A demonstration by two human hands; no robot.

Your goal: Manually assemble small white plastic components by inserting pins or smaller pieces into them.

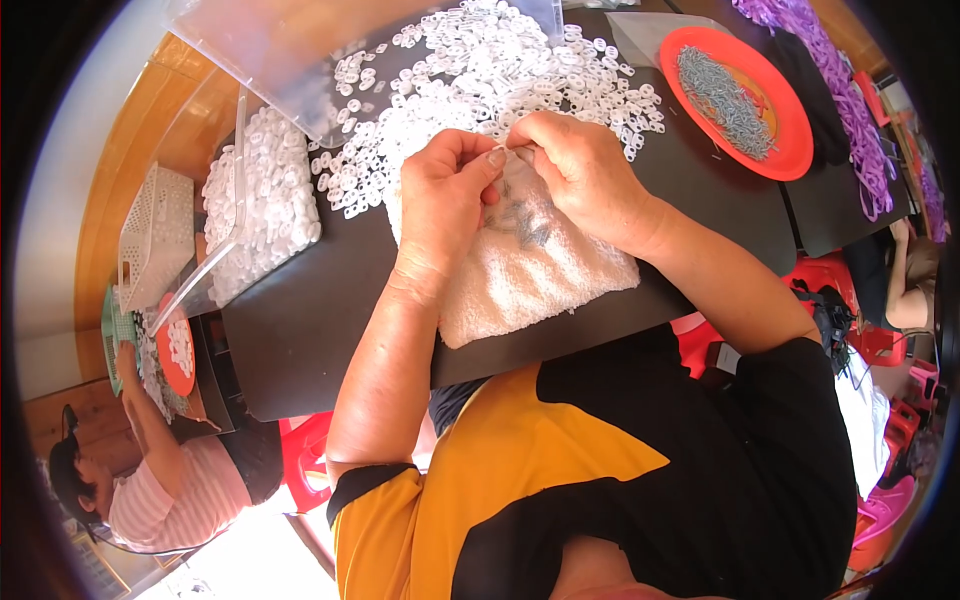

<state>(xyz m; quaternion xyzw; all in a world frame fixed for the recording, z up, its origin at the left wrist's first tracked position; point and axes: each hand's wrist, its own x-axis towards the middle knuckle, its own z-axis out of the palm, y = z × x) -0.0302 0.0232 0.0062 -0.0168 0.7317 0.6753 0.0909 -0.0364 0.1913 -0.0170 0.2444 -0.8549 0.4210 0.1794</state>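
My left hand (447, 195) and my right hand (585, 178) meet fingertip to fingertip above a cream terry towel (540, 290), each closed in a pinch. A small whitish bit shows between the fingertips, too covered to make out fully. On the towel, just below the fingers, lies a small cluster of grey metal pins (530, 225). Beyond my hands spreads a big heap of small white oval plastic pieces with holes (480, 75), some of it reaching the towel's far edge.
A clear plastic bin (240, 195) of white pieces stands at left. A red plate (795, 140) at right holds grey metal pins. Purple straps (865, 150) hang beyond it. At lower left, another person (180, 490) reaches toward a red plate of white pieces (178, 350).
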